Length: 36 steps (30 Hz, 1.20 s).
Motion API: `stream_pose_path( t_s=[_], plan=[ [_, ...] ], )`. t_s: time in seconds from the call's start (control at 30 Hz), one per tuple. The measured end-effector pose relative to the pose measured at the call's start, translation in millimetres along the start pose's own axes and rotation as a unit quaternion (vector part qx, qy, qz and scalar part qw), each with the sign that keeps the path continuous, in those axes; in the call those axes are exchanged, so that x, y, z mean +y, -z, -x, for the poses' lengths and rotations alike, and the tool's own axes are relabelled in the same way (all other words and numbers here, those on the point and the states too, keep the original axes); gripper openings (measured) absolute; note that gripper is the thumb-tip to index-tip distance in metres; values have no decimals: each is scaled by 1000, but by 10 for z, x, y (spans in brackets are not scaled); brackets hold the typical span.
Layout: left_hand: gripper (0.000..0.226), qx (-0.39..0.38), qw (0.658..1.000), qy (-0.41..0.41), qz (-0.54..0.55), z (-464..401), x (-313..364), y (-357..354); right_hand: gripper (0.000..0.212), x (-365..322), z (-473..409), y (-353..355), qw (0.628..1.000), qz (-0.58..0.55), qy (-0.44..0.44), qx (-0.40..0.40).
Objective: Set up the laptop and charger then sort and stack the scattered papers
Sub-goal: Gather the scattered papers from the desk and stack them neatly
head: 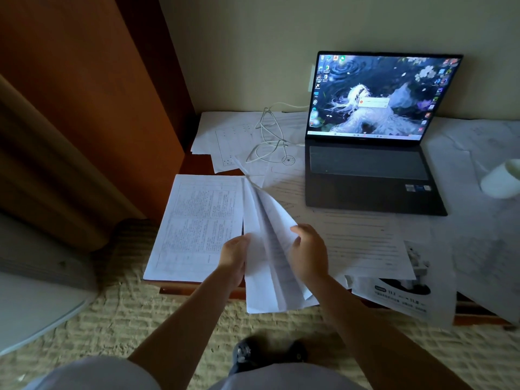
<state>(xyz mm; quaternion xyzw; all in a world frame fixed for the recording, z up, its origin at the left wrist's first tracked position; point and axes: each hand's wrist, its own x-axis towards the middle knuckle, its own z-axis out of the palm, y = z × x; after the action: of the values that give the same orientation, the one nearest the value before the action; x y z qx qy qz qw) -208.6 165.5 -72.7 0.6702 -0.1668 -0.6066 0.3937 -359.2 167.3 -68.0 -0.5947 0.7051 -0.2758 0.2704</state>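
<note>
Both hands up over the near edge of the wooden table [197, 285], holding one sheaf of white papers [270, 249] between them; left hand [235, 258] grips the sheaf's left edge, fingers curled round it; right hand [309, 253] grips the right side, thumb on top; sheaf stands tilted, sheets fanned apart at the far end, near end hanging past the table edge. Just left of the sheaf a printed form sheet [194, 226] lies flat, touching the near-left corner of the table; right of the hands more text sheets [363, 243] lie overlapped; a flyer with dark print [405, 294] overhangs the near edge. Open laptop [371, 153] sits at the back right, lid upright, screen lit with a desktop wallpaper and a small dialog box; white charger cable [270, 136] runs from the wall behind the screen, looped loosely over scattered sheets [239, 136] at the back left, reaching the laptop's left side. White cup [501, 178] at the far right, on paper. Woven mat floor [140, 319] below; dark shoe [247, 353] near the bottom.
</note>
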Motion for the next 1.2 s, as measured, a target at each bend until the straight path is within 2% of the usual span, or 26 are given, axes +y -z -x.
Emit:
stream_pose_path(
  t_s=[0.07, 0.13, 0.3, 0.43, 0.47, 0.57, 0.6, 0.7, 0.8, 0.87, 0.97, 1.03, 1.1, 1.17, 1.2],
  plan=[
    [20, -6, 1000, 6, 22, -5, 10, -1, 26, -83, -6, 15, 999, -25, -33, 30],
    [21, -2, 999, 17, 45, -6, -2, 6, 35, -144, -17, 26, 996, -40, -67, 45],
    [13, 11, 1000, -22, -11, -70, -55, 40, 73, -179, 26, 8, 995, 13, -89, -38],
    [16, 34, 997, -50, -42, -65, -28, 29, 93, -224, 47, -25, 991, 42, -109, -61],
    [17, 41, 997, -53, -46, -75, -21, 28, 90, -226, 40, -29, 990, 48, -115, -71],
    [27, 43, 997, -47, -37, -102, 6, 39, 44, -205, 7, 24, 988, 67, -127, -62],
    [29, 44, 997, -45, -32, -99, 21, 45, 36, -199, 1, 59, 988, 69, -130, -42],
    [27, 52, 998, -47, -8, -104, 58, 59, 36, -170, -4, 115, 997, 33, -65, 0],
    [33, 59, 997, -58, -4, -131, 83, 59, 51, -167, 40, 71, 995, -25, 59, -73],
    [41, 70, 996, -58, -1, -147, 108, 73, 51, -185, 55, 26, 989, -47, 89, -111],
    [48, 59, 996, -59, -30, -121, 179, 90, 41, -257, 45, -23, 991, -44, 57, -112],
    [42, 15, 998, -51, -24, -93, 225, 92, 32, -302, 24, -57, 987, -68, -7, -145],
    [44, -37, 999, -23, 9, -46, 252, 85, 40, -325, 27, -73, 967, -146, -70, -195],
    [58, -61, 996, 22, 61, -61, 215, 89, 50, -326, 24, -63, 956, -175, -86, -217],
    [63, -74, 992, 40, 94, -76, 191, 99, 48, -337, 34, -50, 953, -177, -87, -232]
  ],
)
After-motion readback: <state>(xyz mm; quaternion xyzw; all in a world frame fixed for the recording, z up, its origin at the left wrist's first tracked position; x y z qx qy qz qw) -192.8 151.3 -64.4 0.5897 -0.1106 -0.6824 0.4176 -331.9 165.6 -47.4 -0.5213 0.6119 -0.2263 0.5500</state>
